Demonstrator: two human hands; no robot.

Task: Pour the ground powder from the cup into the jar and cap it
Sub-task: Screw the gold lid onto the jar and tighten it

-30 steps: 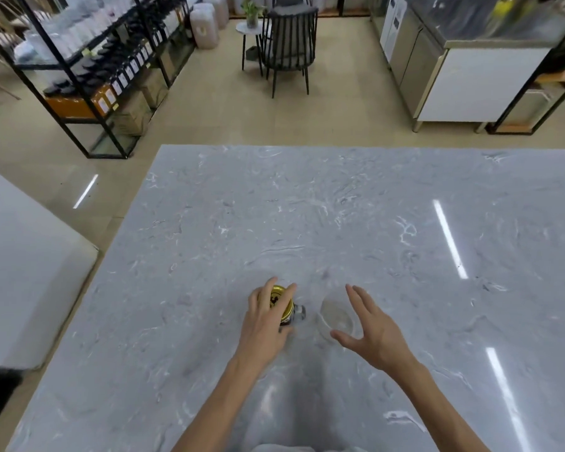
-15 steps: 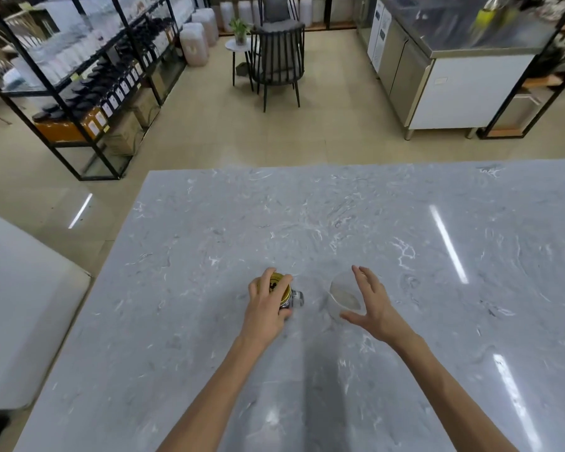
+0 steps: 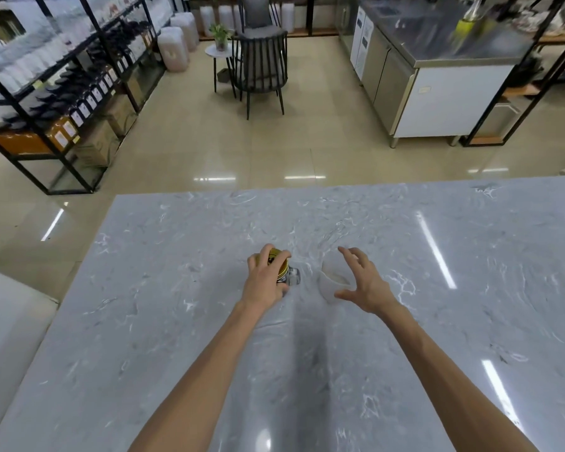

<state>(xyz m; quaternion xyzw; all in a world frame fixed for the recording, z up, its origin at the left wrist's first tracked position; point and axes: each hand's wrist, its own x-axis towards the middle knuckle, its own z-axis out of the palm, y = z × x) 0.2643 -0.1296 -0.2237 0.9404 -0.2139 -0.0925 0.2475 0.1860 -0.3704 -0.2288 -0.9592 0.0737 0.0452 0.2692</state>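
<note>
A small glass jar (image 3: 291, 277) with a gold and black lid (image 3: 280, 267) stands on the grey marble table (image 3: 177, 321). My left hand (image 3: 264, 278) is closed over the lid from above. To its right sits a clear cup (image 3: 330, 282) with pale ground powder in the bottom. My right hand (image 3: 362, 283) hovers just right of the cup with fingers spread, thumb near the cup's near side, holding nothing.
The table's far edge lies beyond the jar, with tiled floor behind it. Black shelving with bottles (image 3: 66, 93) stands far left, a dark chair (image 3: 261, 63) at the back, a steel counter (image 3: 437, 70) far right. A white surface (image 3: 7, 337) lies left.
The camera has tilted up, so hands and table sit lower in view. My left hand stays on the jar lid; my right hand remains spread beside the cup.
</note>
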